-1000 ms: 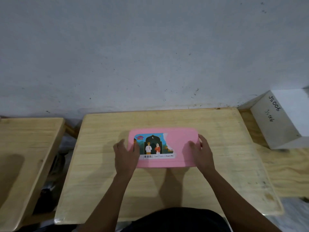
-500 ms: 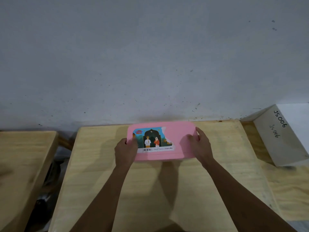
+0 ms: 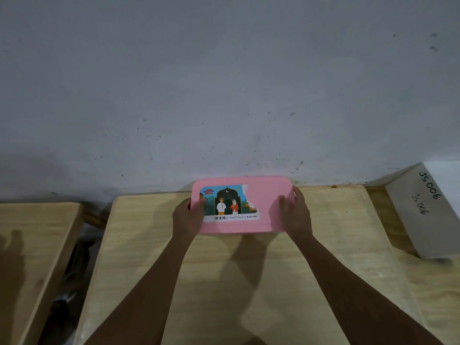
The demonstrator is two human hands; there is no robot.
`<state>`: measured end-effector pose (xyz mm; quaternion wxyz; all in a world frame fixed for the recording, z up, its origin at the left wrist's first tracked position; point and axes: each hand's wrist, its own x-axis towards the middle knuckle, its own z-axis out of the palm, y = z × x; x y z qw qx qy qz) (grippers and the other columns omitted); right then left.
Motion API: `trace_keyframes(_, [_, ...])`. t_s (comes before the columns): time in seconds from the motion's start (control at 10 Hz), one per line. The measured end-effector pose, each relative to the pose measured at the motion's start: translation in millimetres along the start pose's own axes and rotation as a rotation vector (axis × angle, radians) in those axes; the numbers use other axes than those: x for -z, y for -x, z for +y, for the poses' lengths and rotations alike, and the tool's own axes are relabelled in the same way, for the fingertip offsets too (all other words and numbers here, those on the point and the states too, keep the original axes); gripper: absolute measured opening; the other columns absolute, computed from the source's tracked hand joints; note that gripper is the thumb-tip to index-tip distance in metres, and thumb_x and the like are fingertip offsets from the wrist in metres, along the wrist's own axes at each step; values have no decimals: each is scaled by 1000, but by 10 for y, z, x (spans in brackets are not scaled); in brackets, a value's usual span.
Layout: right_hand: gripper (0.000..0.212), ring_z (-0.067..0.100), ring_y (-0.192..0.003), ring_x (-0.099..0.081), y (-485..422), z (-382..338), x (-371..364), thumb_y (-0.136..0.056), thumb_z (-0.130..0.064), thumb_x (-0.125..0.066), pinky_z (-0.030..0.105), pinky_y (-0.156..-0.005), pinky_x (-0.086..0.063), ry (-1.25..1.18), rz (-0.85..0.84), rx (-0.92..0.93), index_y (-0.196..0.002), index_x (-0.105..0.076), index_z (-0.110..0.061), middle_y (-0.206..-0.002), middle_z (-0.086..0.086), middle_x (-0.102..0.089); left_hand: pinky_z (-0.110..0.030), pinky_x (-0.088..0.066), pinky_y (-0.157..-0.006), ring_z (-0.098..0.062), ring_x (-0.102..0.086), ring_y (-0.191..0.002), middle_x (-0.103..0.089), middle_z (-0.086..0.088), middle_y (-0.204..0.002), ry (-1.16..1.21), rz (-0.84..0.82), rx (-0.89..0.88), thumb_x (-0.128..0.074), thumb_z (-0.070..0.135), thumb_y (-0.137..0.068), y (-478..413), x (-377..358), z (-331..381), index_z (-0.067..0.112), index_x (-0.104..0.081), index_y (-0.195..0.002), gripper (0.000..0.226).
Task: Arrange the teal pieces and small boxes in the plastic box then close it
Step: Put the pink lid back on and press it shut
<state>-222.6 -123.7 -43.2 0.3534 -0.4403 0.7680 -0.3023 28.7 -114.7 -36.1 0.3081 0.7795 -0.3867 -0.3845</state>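
The plastic box (image 3: 263,220) is pink, its lid on, with a colourful torn label on top. It sits at the far edge of the wooden table (image 3: 224,282), close to the wall. My left hand (image 3: 188,216) grips its left end, thumb on the lid. At the right end my right hand (image 3: 295,214) grips it the same way. The lid hides whatever is inside, and no teal pieces or small boxes are visible.
A grey-white wall (image 3: 224,95) rises right behind the table. A white block (image 3: 428,210) marked "JS 006" lies at the right. A second wooden table (image 3: 32,245) stands to the left across a dark gap (image 3: 74,270).
Both hands have slid the closed pink box away from me, from the table's middle to its far edge by the wall. The camera has tilted up.
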Motion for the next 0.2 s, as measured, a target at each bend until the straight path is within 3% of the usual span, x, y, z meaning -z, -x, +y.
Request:
trace_keyframes(0.1, [27,36,-100,-61,2,-83,41,-94,-29,-47,41,-75,-52,80,-6,31,-115,-52,-11,-113,15,-61,-28,-49,-69,-24,-64,-94,-67,-9,-112,-106,-52,16,-55,46,-87,2,94,60,12,-61,-117,46])
trace_keyframes(0.2, [48,32,-108,-60,-34,-220,97,-95,-42,-47,46,-88,-53,148,-76,79,-132,-49,-12,-134,14,-53,-39,-39,-104,-31,-44,-130,-45,-16,-142,-307,-23,-73,-54,47,-89,9,230,275,8,-38,-141,67])
